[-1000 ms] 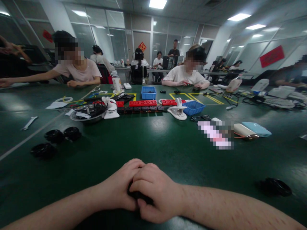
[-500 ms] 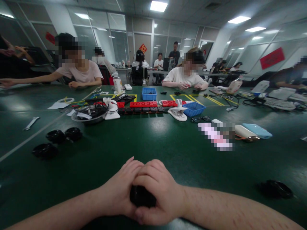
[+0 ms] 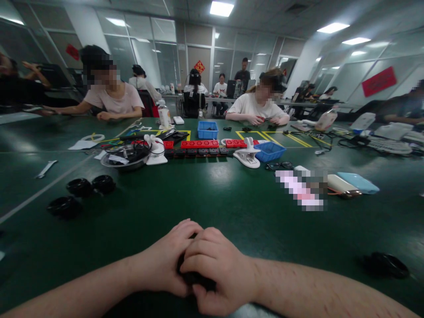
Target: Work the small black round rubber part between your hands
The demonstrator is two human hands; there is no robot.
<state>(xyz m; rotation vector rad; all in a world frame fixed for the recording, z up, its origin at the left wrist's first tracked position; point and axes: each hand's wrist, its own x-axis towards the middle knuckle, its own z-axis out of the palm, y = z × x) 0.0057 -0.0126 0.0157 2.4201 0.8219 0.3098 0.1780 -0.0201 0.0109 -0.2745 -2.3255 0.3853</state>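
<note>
My left hand and my right hand are clasped together low over the green table, near its front edge. Between them sits a small black round part, mostly hidden by my fingers. Both hands are closed around it, the right fingers curled over its top and the left pressed against its side. A similar black ring-shaped part lies on the table to my right. Three more black round parts lie to my left.
Mid-table stand a metal bowl of cables, red power strips, two blue bins, a white clamp, glasses and a light blue box. A wrench lies far left. Other people sit across the table.
My fingers have shifted over the black part: it showed more between my hands half a second ago and is now more covered. The camera has drifted slightly.
</note>
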